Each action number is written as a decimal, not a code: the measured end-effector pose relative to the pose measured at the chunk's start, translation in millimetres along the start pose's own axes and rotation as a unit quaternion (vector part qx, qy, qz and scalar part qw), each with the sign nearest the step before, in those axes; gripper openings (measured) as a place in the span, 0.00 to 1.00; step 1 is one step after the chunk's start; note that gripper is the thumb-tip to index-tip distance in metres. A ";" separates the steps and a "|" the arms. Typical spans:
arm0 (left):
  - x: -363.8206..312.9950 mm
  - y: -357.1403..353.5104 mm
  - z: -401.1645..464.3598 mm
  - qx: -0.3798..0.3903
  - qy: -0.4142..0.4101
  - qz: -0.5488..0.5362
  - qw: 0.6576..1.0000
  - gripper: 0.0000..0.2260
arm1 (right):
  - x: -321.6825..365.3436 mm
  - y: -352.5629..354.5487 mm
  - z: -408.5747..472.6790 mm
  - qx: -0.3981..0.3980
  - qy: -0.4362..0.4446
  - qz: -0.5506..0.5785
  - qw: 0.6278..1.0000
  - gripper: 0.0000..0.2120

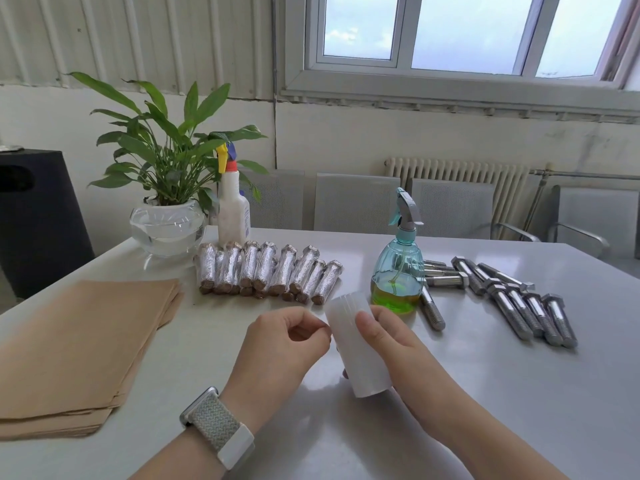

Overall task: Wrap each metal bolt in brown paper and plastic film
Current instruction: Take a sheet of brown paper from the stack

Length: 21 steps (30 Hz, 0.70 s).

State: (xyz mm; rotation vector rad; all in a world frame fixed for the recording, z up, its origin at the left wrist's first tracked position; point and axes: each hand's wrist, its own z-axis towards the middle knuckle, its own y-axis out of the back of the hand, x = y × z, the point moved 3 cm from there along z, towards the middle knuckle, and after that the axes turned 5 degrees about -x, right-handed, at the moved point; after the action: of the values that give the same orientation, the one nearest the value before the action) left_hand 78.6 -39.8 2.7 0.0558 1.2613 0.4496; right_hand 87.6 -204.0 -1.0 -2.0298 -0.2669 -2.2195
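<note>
My right hand (391,344) grips a white roll of plastic film (349,337) above the table, thumb across its front. My left hand (280,344) pinches at the roll's left edge with thumb and forefinger. A stack of brown paper sheets (79,348) lies at the left. Several wrapped bolts (266,273) lie in a row behind my hands. Several bare metal bolts (519,303) lie at the right.
A teal spray bottle (398,271) with green liquid stands just behind the roll. A white spray bottle (233,209) and a potted plant in a glass bowl (168,226) stand at the back left. Chairs (353,202) line the white table's (485,393) far edge.
</note>
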 end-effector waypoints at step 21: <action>10.7 -7.9 7.2 0.059 0.091 -0.194 0.975 0.21 | 2.6 -0.4 -2.1 0.027 -0.083 0.135 0.987 0.20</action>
State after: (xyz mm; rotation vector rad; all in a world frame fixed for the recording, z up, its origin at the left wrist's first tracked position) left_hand 90.0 -41.7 -7.0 -0.1327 1.4385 0.0420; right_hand 85.1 -204.0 1.4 -2.0825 -0.0614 -1.8691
